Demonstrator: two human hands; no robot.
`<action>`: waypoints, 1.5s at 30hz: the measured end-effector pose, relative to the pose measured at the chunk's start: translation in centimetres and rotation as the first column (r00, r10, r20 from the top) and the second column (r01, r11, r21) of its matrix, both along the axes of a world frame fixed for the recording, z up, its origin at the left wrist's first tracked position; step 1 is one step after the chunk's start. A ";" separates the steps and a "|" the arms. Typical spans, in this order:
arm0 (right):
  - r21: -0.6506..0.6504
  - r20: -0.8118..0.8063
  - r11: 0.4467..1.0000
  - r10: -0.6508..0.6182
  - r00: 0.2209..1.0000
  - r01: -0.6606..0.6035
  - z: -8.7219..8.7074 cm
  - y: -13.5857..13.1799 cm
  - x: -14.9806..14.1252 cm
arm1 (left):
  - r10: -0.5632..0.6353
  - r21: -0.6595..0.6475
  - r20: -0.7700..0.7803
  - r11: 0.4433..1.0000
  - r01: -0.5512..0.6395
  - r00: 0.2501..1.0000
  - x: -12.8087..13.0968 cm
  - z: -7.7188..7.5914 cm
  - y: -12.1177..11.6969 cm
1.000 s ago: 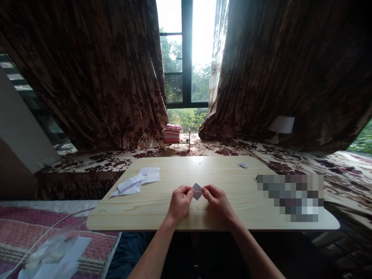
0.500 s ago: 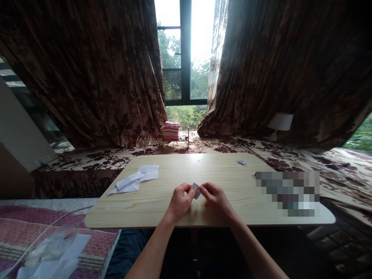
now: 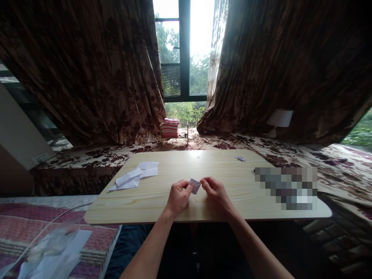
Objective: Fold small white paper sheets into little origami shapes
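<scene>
A small folded piece of paper (image 3: 195, 186), pale and roughly diamond-shaped with creases showing, is held just above the wooden table (image 3: 162, 209). My left hand (image 3: 179, 197) pinches its left side between thumb and fingers. At the paper's right corner, my right hand (image 3: 215, 193) has its thumb and forefinger pressed together; the curled fingers hide the exact grip. Several loose white paper sheets (image 3: 132, 179) overlap on the table to the left. Toward the back right lies another small folded paper (image 3: 240, 158).
A blurred-out patch (image 3: 286, 188) covers something at the table's right. Pink striped cloths (image 3: 170, 128) are stacked on a small rack behind the table, with a white lamp (image 3: 280, 118) farther right. Plastic wrapping and papers (image 3: 58, 255) lie on the bed at lower left.
The folded paper has turned and tilted in my fingers and shifted slightly left. My right fingertips have moved from overlapping its edge to its right corner. The camera view has tipped slightly.
</scene>
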State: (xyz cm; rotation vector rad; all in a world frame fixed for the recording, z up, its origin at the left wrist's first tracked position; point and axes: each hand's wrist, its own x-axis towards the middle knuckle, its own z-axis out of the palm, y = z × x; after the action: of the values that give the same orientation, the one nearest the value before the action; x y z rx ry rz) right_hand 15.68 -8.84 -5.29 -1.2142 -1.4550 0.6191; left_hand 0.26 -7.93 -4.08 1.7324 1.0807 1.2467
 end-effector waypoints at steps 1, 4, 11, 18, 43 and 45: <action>-0.005 0.010 1.000 0.019 1.000 -0.019 0.1 0.0 -0.1 | -0.002 -0.001 0.000 1.000 0.002 1.000 0.0 0.0 0.0; -0.011 0.032 0.998 0.059 0.998 -0.058 0.3 -0.3 -0.3 | -0.012 -0.002 -0.001 1.000 0.012 1.000 0.0 0.1 -0.1; 0.013 0.022 1.000 -0.008 1.000 0.007 0.3 -0.4 -0.2 | 0.031 -0.022 0.030 0.999 -0.031 0.999 0.2 0.1 0.0; 0.010 -0.009 0.999 -0.047 0.999 0.047 0.3 -0.4 -0.2 | 0.049 -0.039 0.036 0.998 -0.048 0.998 0.2 0.0 0.0; 0.012 -0.050 1.000 -0.001 0.999 0.002 0.0 -0.1 0.1 | 0.020 -0.002 0.016 1.000 -0.020 1.000 0.1 0.4 -0.1; 0.002 -0.041 1.000 0.016 0.999 -0.016 0.1 -0.2 0.0 | 0.019 0.003 0.010 1.000 -0.019 1.000 0.1 0.4 -0.2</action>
State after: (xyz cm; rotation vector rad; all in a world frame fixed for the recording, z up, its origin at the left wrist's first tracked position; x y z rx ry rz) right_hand 15.63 -9.01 -5.19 -1.1826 -1.4318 0.6501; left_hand 0.40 -8.09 -3.70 1.7203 1.0920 1.2682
